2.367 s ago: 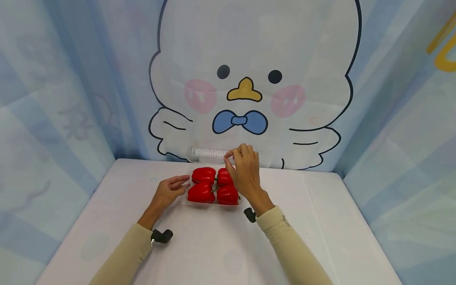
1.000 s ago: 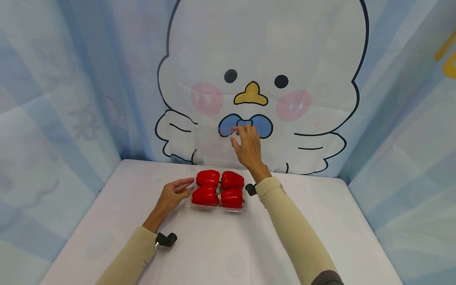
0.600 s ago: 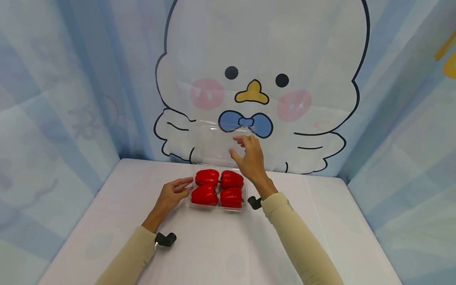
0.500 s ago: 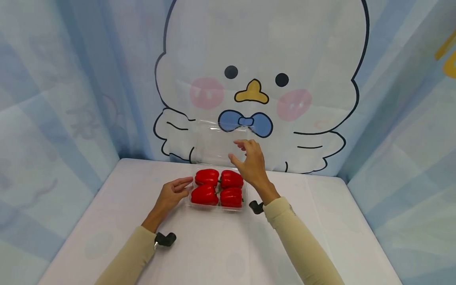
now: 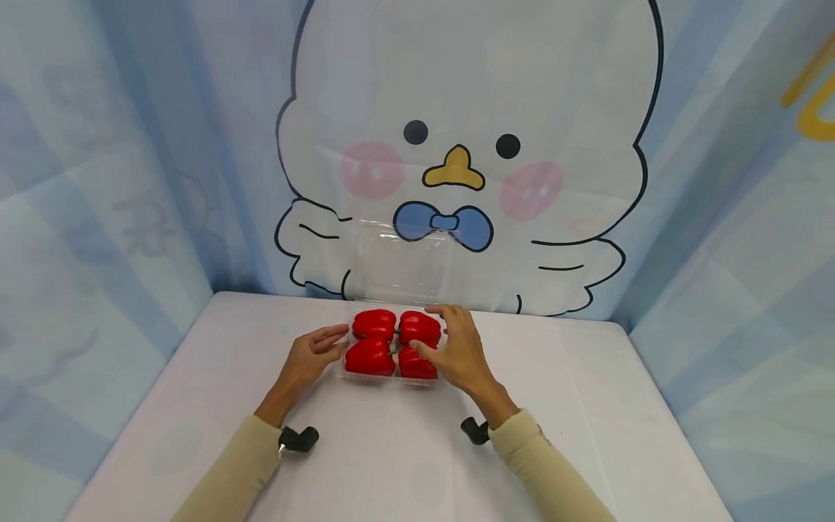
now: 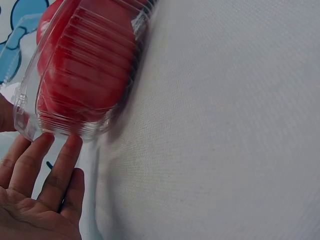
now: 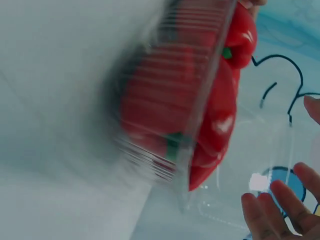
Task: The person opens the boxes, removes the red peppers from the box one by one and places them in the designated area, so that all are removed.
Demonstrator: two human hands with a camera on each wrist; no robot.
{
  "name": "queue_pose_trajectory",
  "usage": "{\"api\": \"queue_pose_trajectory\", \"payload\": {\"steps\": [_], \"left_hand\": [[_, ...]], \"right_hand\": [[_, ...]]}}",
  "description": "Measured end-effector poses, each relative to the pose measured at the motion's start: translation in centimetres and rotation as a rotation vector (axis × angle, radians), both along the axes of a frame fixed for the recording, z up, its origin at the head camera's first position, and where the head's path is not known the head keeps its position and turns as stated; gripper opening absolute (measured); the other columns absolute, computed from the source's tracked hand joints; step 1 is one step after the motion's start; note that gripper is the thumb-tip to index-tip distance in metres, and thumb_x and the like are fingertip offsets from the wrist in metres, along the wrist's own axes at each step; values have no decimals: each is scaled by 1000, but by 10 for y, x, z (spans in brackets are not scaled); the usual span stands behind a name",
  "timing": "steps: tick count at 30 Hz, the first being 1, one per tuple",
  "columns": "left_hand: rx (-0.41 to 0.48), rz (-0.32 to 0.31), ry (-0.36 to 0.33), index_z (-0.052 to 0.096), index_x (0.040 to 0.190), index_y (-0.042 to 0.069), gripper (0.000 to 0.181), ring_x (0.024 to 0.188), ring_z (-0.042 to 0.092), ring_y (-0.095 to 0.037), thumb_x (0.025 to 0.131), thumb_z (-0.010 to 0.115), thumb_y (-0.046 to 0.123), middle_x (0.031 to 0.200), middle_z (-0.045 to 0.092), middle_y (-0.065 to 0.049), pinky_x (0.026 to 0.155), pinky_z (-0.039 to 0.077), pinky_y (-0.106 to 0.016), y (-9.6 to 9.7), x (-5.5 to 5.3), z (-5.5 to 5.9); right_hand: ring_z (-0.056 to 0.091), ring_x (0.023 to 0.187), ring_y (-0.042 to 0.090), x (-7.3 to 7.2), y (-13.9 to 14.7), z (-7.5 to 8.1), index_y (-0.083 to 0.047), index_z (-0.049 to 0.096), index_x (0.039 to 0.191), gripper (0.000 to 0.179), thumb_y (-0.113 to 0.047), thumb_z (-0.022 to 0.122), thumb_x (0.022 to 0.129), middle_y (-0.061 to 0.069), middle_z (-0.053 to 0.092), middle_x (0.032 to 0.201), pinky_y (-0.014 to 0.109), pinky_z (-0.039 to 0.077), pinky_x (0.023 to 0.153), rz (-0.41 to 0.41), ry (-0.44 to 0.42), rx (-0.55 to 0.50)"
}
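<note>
Several red bell peppers (image 5: 370, 357) lie in a clear plastic clamshell container (image 5: 390, 380) near the table's back edge. Its transparent lid (image 5: 403, 270) stands raised behind them, against the backdrop. My left hand (image 5: 309, 357) is at the container's left side, its extended fingertips touching the ribbed wall in the left wrist view. My right hand (image 5: 462, 354) is over the container's right side, thumb and fingers spread above the right-hand peppers and partly covering them. In the right wrist view, nothing is between its fingers (image 7: 287, 197), and the container (image 7: 195, 120) is blurred.
A white cloth covers the table (image 5: 365, 464). Its back edge meets an upright backdrop (image 5: 561, 87) with a cartoon bird, and blue-and-white curtains (image 5: 98, 239) stand at both sides. Each wrist wears a small black camera (image 5: 298, 439).
My right hand has lifted the lid from partly raised to upright and let go of it. It has come down over the right-hand peppers. My left hand has stayed at the container's side.
</note>
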State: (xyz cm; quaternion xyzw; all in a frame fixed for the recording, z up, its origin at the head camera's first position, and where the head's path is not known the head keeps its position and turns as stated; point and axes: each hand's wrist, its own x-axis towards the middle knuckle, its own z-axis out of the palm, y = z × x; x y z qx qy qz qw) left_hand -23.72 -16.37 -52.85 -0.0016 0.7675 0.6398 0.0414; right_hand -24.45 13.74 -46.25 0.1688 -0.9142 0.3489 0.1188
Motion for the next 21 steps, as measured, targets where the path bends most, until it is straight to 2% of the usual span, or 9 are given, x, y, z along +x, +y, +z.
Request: {"api": "queue_pose_trajectory", "payload": {"steps": [5,9,14,21], "left_hand": [[-8,8,-15,58,152,12,48,140,63,-28,105,66,14,155,61,-11,115,50,-38,-1,-1,-1],[-10,10,-21,58,152,12,48,139,64,-28,104,66,13,155,61,-10,115,50,-37,-1,-1,-1],[-2,9,-18,58,152,11,49,139,64,-29,104,65,11,155,61,-11,115,49,-38,-2,0,1],[11,-2,-12,57,153,9,49,140,63,-32,105,65,12,156,59,-13,113,51,-34,1,3,7]], "right_hand": [[57,118,30,12,0,-14,-14,60,143,69,-35,90,84,12,61,140,38,60,88,-16,-28,32],[55,119,26,16,-3,-23,-17,61,142,70,-36,92,83,7,59,137,38,61,91,-35,-56,76],[53,124,27,18,-8,-25,-16,63,139,69,-37,93,81,7,60,133,46,63,98,-46,-83,105],[53,125,27,19,-19,-23,-13,64,138,73,-46,93,79,9,59,133,47,63,94,-90,-147,190]]}}
